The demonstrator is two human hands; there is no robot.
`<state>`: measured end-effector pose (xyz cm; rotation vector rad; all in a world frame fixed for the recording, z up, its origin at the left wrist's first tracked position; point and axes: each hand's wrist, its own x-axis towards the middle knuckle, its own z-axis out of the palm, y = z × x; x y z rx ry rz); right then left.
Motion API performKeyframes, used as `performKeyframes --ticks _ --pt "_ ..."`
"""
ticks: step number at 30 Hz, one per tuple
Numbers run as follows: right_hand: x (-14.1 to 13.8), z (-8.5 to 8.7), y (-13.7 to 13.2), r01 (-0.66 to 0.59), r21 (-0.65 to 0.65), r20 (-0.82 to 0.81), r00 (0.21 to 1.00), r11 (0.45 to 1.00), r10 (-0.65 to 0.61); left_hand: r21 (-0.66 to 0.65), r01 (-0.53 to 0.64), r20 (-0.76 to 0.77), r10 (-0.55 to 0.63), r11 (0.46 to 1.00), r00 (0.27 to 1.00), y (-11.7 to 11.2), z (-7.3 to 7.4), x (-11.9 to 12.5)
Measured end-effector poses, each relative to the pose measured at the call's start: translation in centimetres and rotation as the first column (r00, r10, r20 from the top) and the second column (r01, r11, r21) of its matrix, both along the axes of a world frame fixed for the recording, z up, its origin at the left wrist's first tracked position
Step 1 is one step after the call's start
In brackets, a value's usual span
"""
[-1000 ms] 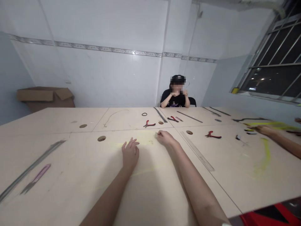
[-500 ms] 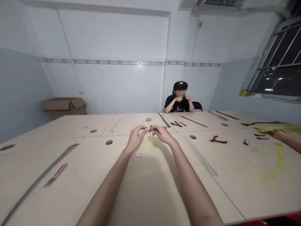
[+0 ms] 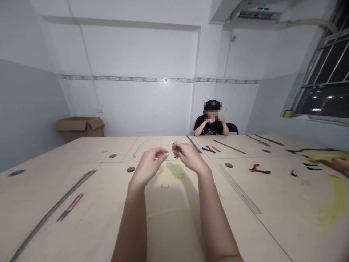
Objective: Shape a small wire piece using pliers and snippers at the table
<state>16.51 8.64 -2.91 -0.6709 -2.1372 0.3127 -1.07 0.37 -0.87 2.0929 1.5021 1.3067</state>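
Both my hands are raised above the light wooden table (image 3: 174, 218). My left hand (image 3: 148, 165) has its fingers curled, thumb and forefinger pinched together near a thin wire I can barely make out. My right hand (image 3: 188, 156) is closed in a pinch on a small thin piece, too small to name. The two hands are a few centimetres apart. A small pinkish rectangular piece (image 3: 165, 186) lies on the table below them.
A long steel ruler (image 3: 240, 189) lies right of my arm; red pliers (image 3: 259, 169) beyond it. Pink snips (image 3: 71, 206) and a long metal strip (image 3: 54, 209) lie left. A person (image 3: 212, 122) sits at the far side. Another person's hand (image 3: 340, 163) shows at the right edge.
My hands lifted off the table, came together and rose toward me. My view tilted upward. The small pinkish piece appeared on the table where my left hand had rested.
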Motion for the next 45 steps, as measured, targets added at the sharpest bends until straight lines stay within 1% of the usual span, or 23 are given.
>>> performKeyframes --ticks 4,6,9,12,15,19,24,28,31,35,37,39,42,45 --pt "1.0 0.5 -0.9 -0.010 -0.004 -0.013 1.000 1.000 0.010 -0.023 -0.019 -0.048 0.018 1.000 0.999 -0.5 0.2 0.4" --pt "1.5 0.8 -1.6 -0.019 -0.002 -0.020 1.000 1.000 0.019 0.002 -0.022 -0.060 0.022 1.000 0.998 -0.6 0.1 0.8" --pt "2.1 1.2 -2.8 -0.019 0.000 -0.033 0.999 1.000 0.019 0.049 0.025 -0.024 -0.024 0.998 0.999 -0.3 -0.2 1.7" --pt "2.1 1.4 -3.3 -0.008 0.007 -0.056 0.998 1.000 0.008 0.033 0.079 0.051 -0.081 0.996 0.995 0.4 -0.5 2.3" --pt "2.0 1.4 -3.2 0.001 0.017 -0.065 0.998 1.000 0.000 0.010 0.089 0.094 -0.090 0.996 0.991 0.8 -0.6 2.5" --pt "1.9 1.3 -2.7 0.011 0.025 -0.059 0.998 1.000 -0.010 0.075 0.039 0.103 -0.047 0.996 0.994 0.9 -0.6 2.5" --pt "2.1 1.3 -2.5 0.028 0.029 -0.064 0.998 0.999 -0.027 0.028 0.118 0.240 -0.121 0.993 0.963 1.6 -0.7 2.2" --pt "2.1 1.3 -2.4 0.065 0.039 -0.048 0.997 0.997 -0.063 0.036 0.123 0.278 -0.128 0.992 0.952 2.2 -0.8 2.0" --pt "1.9 1.1 -2.3 0.077 0.032 -0.031 0.997 0.997 -0.076 0.053 0.130 0.288 -0.139 0.990 0.948 2.2 -0.8 2.1" --pt "1.6 1.1 -2.3 0.062 0.019 -0.029 0.998 0.998 -0.061 0.065 0.074 0.256 -0.089 0.995 0.963 2.1 -0.8 2.3" --pt "1.5 1.2 -2.5 0.057 0.021 -0.100 0.993 0.998 -0.055 0.082 0.027 0.259 -0.047 0.996 0.965 2.2 -0.9 2.4" --pt "1.5 1.4 -2.7 0.058 0.001 -0.234 0.971 0.998 -0.056 0.122 -0.041 0.284 0.005 0.992 0.959 2.3 -0.9 2.4" --pt "1.6 1.6 -3.1 0.033 -0.097 -0.411 0.909 0.995 -0.071 0.219 -0.160 0.317 0.085 0.963 0.945 2.3 -0.9 2.6" --pt "1.3 1.6 -3.1 -0.017 -0.200 -0.495 0.865 0.980 -0.087 0.336 -0.244 0.312 0.137 0.910 0.940 2.0 -0.8 2.9"
